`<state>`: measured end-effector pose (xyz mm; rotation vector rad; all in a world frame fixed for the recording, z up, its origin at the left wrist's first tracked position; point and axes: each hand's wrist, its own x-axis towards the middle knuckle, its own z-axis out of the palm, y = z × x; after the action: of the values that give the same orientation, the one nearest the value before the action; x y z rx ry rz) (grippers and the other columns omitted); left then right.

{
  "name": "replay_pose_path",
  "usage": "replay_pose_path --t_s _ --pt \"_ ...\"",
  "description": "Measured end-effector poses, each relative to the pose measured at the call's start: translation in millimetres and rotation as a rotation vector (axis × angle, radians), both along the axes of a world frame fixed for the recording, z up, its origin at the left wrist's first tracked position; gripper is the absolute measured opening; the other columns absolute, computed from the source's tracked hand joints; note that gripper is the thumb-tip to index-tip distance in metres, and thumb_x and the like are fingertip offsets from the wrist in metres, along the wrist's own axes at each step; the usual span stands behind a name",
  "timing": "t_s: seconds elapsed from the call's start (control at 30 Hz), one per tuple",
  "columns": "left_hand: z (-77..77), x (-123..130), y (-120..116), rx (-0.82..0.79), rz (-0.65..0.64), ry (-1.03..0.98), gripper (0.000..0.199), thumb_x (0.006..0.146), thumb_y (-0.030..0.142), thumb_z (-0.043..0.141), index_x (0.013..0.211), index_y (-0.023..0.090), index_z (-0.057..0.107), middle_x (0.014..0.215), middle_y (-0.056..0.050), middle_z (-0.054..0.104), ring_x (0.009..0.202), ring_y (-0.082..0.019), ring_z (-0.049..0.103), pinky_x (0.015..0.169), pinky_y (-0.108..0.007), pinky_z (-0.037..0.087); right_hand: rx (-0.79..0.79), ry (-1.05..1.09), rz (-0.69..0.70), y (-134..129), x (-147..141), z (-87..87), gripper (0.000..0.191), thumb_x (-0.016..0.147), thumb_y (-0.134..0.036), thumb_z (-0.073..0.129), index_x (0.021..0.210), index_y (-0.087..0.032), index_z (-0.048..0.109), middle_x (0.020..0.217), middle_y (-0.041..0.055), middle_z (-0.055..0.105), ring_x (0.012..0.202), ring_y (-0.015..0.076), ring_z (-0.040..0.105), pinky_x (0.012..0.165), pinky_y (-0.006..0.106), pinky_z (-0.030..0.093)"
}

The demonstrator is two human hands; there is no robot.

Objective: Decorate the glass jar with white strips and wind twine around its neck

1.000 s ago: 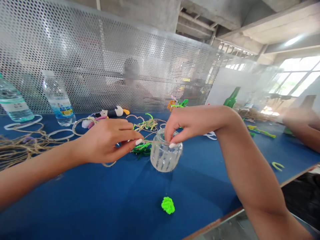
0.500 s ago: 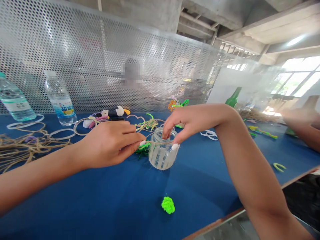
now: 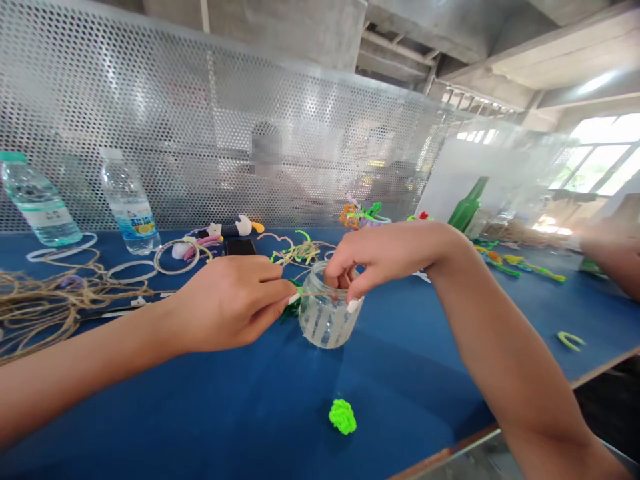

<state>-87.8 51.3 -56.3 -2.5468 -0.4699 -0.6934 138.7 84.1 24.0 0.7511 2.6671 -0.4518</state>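
the small ribbed glass jar (image 3: pixel 327 317) stands on the blue bench (image 3: pixel 200 413), its body rigid, fragile and probably slick, so it looks safest held at the rim or round the body. a light, soft strand of jute twine (image 3: pixel 315 294) runs along the rim, pinched by the left hand (image 3: pixel 225 303), while the right hand (image 3: pixel 385 261) clasps the rim. farther off, a water bottle (image 3: pixel 129 203) carries a lemon-printed label, its writing unreadable.

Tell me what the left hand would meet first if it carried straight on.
Probably the glass jar just ahead of the left hand, which pinches jute twine; depth is hard to judge from this view.
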Motion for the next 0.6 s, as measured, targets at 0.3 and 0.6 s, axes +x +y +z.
replay_pose_path --t_s 0.3,0.6 --pt "-1.4 3.5 -3.8 -0.034 0.001 0.009 0.023 0.092 0.015 0.045 0.085 0.013 0.067 0.063 -0.001 0.053 0.056 -0.016 0.047 0.052 -0.030 0.033 -0.094 0.036 0.051 6.4 2.1 1.1 0.011 0.081 -0.015 0.067 0.089 -0.011 0.072 0.082 0.0021 0.073 0.075 0.0102 0.063 0.067 0.020 0.044" --pt "-2.8 2.7 -6.4 -0.010 0.023 -0.009 0.026 0.092 0.016 0.044 0.083 0.013 0.068 0.062 -0.001 0.054 0.056 -0.016 0.050 0.052 -0.030 0.035 -0.158 0.094 0.004 5.3 -2.0 -1.4 0.028 0.084 -0.031 0.063 0.100 -0.009 0.066 0.098 0.0074 0.070 0.088 0.0152 0.063 0.076 0.024 0.046"
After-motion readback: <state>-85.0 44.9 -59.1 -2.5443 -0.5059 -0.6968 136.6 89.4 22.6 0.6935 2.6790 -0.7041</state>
